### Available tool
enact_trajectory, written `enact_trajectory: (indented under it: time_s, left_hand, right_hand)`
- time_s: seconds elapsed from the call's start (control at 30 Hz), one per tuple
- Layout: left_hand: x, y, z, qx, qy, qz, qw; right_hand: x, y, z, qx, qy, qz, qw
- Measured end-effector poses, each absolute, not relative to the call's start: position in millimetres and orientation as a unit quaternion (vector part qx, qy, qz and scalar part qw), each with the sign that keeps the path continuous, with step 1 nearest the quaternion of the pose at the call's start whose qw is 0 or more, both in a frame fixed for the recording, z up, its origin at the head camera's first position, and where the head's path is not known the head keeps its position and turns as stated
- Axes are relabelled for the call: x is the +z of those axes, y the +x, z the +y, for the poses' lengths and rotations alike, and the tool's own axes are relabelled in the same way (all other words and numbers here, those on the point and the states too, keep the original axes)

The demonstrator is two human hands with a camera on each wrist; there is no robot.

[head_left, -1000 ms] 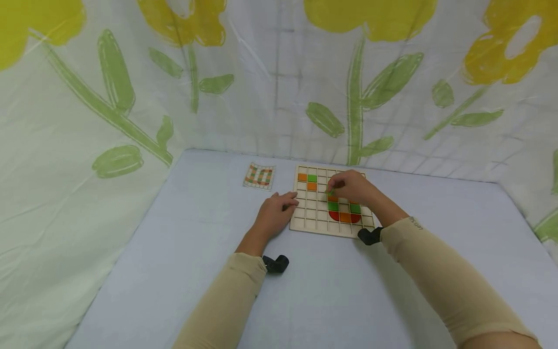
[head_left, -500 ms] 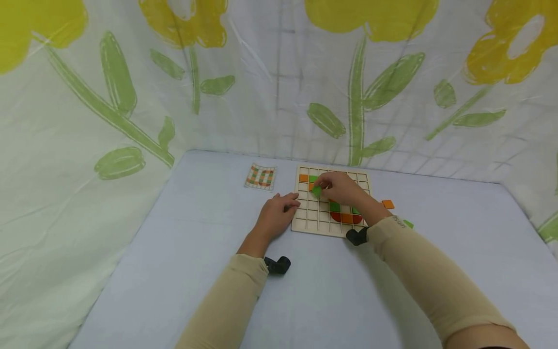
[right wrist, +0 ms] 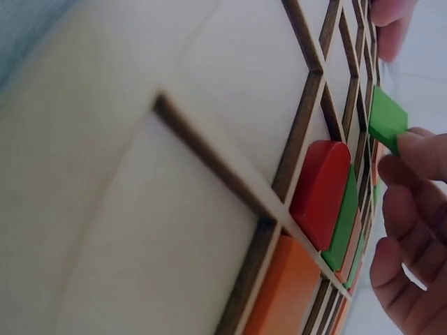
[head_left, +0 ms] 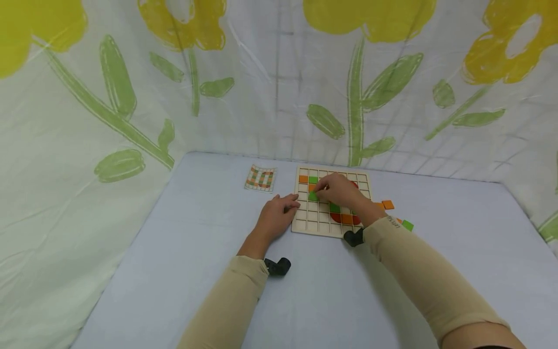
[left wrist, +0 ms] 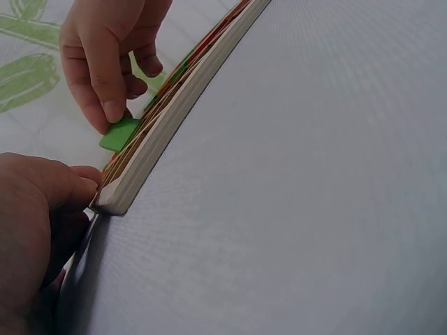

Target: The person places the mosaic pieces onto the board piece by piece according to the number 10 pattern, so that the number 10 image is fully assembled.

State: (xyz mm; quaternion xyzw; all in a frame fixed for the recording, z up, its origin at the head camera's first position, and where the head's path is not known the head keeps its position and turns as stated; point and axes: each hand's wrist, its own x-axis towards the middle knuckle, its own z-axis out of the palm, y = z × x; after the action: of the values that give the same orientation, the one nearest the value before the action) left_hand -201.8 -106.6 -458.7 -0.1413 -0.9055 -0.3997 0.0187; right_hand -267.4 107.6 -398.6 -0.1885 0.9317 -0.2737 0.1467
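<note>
My right hand (head_left: pixel 340 189) pinches a green square tile (head_left: pixel 313 196) between thumb and fingers over the left part of a wooden grid board (head_left: pixel 311 225). In the left wrist view the tile (left wrist: pixel 120 134) stands tilted close over the grid ridges; the right wrist view shows its face (right wrist: pixel 387 118) at the thumb tip. My left hand (head_left: pixel 275 213) lies at the board's left edge, fingertips touching it. Orange and green tiles sit in the upper left cells, while red (right wrist: pixel 321 188), green and orange tiles make a rounded shape farther right, partly hidden by my right hand.
A small printed pattern card (head_left: pixel 260 178) lies behind the left hand. Right of the board are loose tiles, among them an orange one (head_left: pixel 388 204) and a green one (head_left: pixel 407 225), partly behind the right forearm. A flower-printed curtain (head_left: pixel 261 97) hangs behind the table.
My right hand has moved left across the board with the green tile and lowered it toward a cell below the orange one. Loose tiles on the right came into view. The left hand stays put.
</note>
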Motion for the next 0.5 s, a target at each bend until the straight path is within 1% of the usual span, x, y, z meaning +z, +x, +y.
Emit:
enact_trajectory:
  time_s: [0.23, 0.33, 0.5]
  left_hand:
    - [-459, -201, -107, -0.402, -0.148, -0.903, 0.021]
    - [-460, -201, -106, -0.403, -0.149, -0.903, 0.025]
    - [-461, -202, -106, -0.405, -0.15, -0.901, 0.035]
  right_hand:
    - [-403, -266, 107, -0.234, -0.19, 0.938, 0.17]
    - [-402, -265, 109, -0.234, -0.194, 0.937, 0.171]
    - [-396, -266, 123, -0.23, -0.201, 0.94, 0.153]
